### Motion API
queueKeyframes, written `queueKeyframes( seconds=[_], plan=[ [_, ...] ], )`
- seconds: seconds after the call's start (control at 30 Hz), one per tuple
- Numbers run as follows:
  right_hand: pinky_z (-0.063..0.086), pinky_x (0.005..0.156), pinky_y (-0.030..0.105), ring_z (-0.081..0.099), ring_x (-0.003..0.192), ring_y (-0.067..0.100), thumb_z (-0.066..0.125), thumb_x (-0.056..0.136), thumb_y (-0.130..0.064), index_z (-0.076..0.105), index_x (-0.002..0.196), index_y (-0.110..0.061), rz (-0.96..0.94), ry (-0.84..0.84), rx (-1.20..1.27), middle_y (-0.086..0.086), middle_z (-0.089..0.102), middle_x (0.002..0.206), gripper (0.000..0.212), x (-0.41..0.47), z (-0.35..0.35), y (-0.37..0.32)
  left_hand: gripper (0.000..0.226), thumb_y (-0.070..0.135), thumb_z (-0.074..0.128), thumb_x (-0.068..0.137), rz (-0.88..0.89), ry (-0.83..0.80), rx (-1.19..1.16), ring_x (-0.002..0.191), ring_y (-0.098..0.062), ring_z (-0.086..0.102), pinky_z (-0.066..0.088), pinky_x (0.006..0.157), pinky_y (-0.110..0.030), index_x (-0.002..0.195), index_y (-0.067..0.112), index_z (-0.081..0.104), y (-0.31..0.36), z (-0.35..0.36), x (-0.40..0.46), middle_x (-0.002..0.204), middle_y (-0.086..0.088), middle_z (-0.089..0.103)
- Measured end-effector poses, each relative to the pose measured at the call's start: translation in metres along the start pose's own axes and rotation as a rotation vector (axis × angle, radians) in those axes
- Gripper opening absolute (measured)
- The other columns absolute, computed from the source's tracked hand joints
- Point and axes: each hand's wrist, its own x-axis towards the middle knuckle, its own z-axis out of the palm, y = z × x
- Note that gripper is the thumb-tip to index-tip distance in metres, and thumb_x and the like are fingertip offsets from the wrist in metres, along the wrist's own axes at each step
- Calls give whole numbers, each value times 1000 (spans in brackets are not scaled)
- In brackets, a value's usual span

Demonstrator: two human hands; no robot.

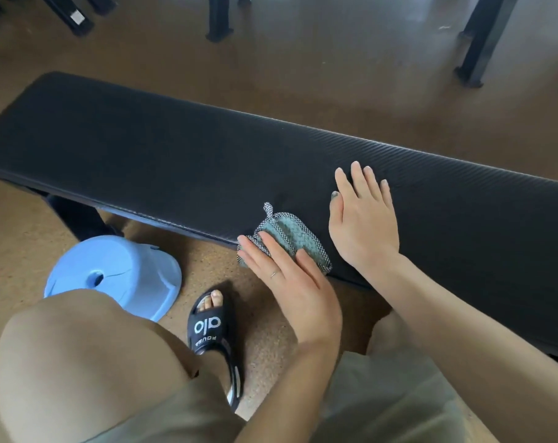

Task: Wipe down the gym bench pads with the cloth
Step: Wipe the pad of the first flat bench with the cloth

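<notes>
Though I see only this one head view, here is my reading:
Bench pad (175, 161): its 3 o'clock end runs out of frame; I can't tell what's wiped.
Right hand (364, 215): flat, fingers straight, resting on the pad, holding nothing.
Left hand (290, 282): flat, pressing the cloth.
Cloth (287, 239): at the pad's 6 o'clock edge; it could slip off.
</notes>
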Motion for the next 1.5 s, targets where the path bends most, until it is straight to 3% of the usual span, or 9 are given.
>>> queueKeyframes(
  seconds=[0.07, 0.17, 0.3, 0.4, 0.63, 0.87, 1.07, 1.27, 1.5],
  plan=[
    [11, 129, 48, 18, 158, 29, 16, 104, -38, 36, 159, -16, -12, 2, 20, 10, 27, 168, 62, 0, 0, 3, 55, 22, 32, 110, 104, -23, 216, 157, -40, 0, 20, 125, -56, 158, -3, 24, -9, -7, 2, 169, -22, 5],
    [11, 128, 47, 19, 157, 29, 16, 104, -38, 37, 159, -16, -17, -18, 36, 10, 28, 168, 62, 3, -2, 5, 53, 25, 27, 109, 296, -150, 526, 157, -34, 14, 19, 126, -53, 156, 0, 33, -5, -19, 12, 167, -19, 21],
    [10, 128, 45, 20, 158, 26, 17, 104, -38, 37, 159, -20, -51, -47, 28, 7, 28, 168, 61, 6, -9, 13, 58, 29, 8, 108, 507, -430, 777, 158, -25, 3, 6, 129, -43, 162, 7, 16, 21, -23, 47, 170, -12, 6],
    [4, 129, 47, 12, 159, 24, 17, 108, -40, 30, 162, -25, 38, -61, -29, 5, 21, 171, 57, 17, -21, 39, 59, 35, 9, 109, 593, -593, 825, 157, -22, -10, -3, 128, -38, 163, 12, 0, 41, -12, 76, 170, -7, -9],
    [-3, 128, 48, -2, 160, 17, 18, 107, -53, 16, 163, -39, 192, -103, -22, -1, 5, 174, 58, 27, -31, 102, 59, 36, 15, 110, 698, -713, 831, 158, -17, -7, -3, 128, -35, 164, 14, 4, 83, 55, 142, 172, -4, -7],
    [4, 129, 50, 7, 160, 20, 10, 104, -47, 24, 163, -33, 153, -16, -7, 3, 15, 172, 62, 20, -25, 102, 58, 38, 7, 110, 979, -887, 900, 156, -15, -16, -4, 128, -37, 162, 18, -7, 58, -10, 83, 169, 0, -18],
    [7, 129, 48, 14, 159, 19, 13, 105, -44, 33, 160, -32, 164, 48, 27, 3, 24, 170, 59, 25, -21, 105, 58, 37, 15, 111, 901, -863, 823, 158, -13, -6, 1, 128, -36, 164, 20, 1, 95, 64, 156, 172, 2, -5],
    [12, 128, 45, 23, 156, 17, 17, 106, -41, 45, 155, -29, 206, 111, 83, 0, 35, 166, 58, 29, -21, 104, 47, 26, 21, 110, 708, -817, 876, 138, -27, 45, 30, 115, -39, 144, 14, 51, 129, 122, 190, 152, -5, 51],
    [5, 129, 42, 15, 158, 15, 17, 109, -38, 37, 159, -25, 184, 33, 130, 0, 27, 169, 56, 30, -26, 109, 59, 41, 13, 110, 844, -805, 864, 157, -13, -12, -5, 128, -41, 164, 21, 0, 95, 57, 113, 171, 3, -9]
  ],
)
